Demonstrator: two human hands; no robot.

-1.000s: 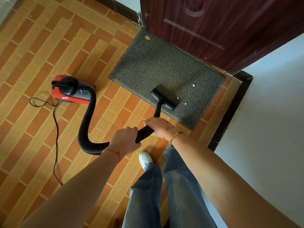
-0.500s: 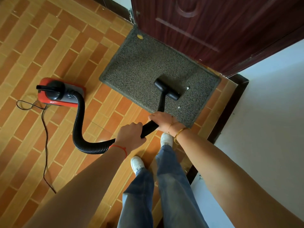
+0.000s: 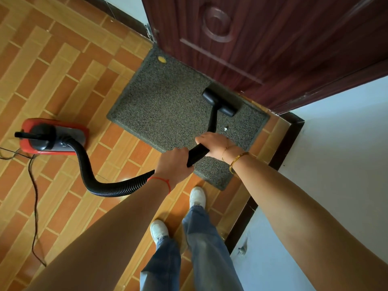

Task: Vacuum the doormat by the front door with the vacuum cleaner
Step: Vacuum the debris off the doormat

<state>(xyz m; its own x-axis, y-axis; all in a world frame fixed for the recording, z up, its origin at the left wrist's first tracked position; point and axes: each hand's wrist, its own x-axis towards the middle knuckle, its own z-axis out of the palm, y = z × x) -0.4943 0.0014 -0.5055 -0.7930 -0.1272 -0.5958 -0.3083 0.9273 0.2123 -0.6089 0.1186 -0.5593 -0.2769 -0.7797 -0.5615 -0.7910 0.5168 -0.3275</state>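
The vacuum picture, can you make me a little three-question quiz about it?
1. True or false: the nozzle is on the doormat.
2. What colour is the vacuum cleaner? A red, B green, C white.
3. Which hand is nearer the nozzle?

Key: 1 true. 2 A. 3 the right hand; the left hand grips the hose further back.
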